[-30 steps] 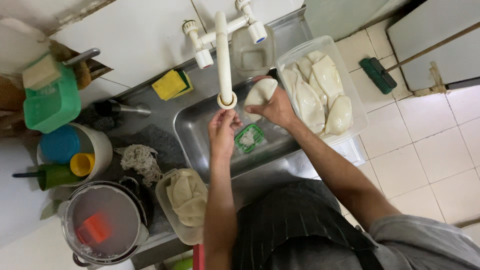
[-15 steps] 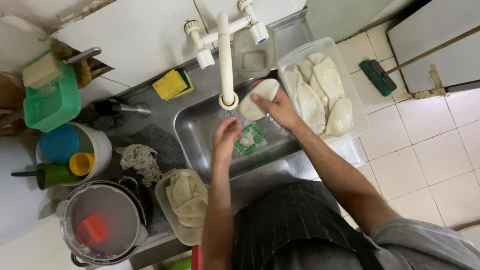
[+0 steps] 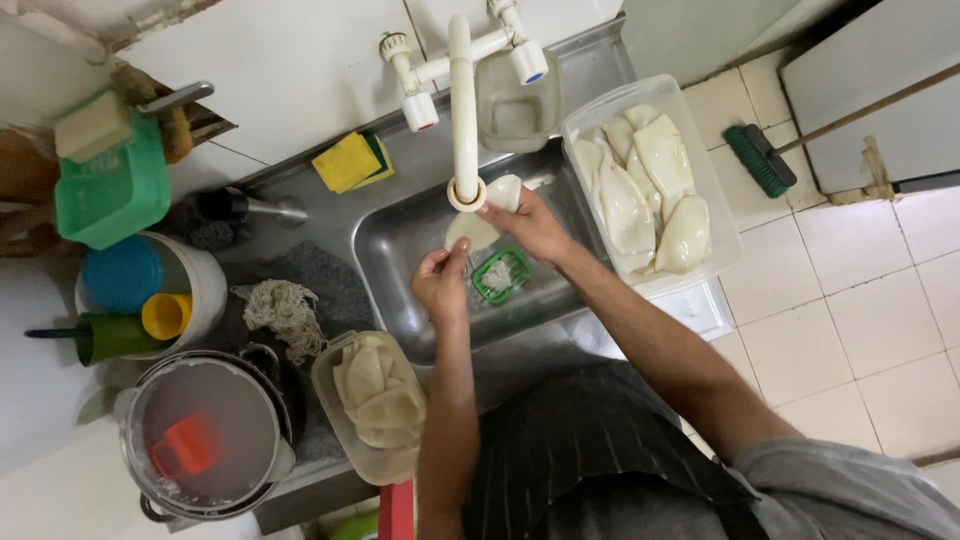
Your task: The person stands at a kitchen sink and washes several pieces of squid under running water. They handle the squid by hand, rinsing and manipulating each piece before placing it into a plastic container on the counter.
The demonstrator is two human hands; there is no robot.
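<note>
Steel sink (image 3: 400, 240) set in the worktop, white swivel tap (image 3: 463, 110) over its back edge; clear tub of pale squid bodies (image 3: 650, 180) on the sink's right edge, smaller clear tub of cleaned pieces (image 3: 375, 405) on the front-left edge, green strainer (image 3: 500, 275) on the basin floor. One pale squid piece (image 3: 487, 215) held under the spout over the basin, gripped at its upper end by the right hand (image 3: 530, 225), pinched at its lower end by the left hand (image 3: 442, 283).
</note>
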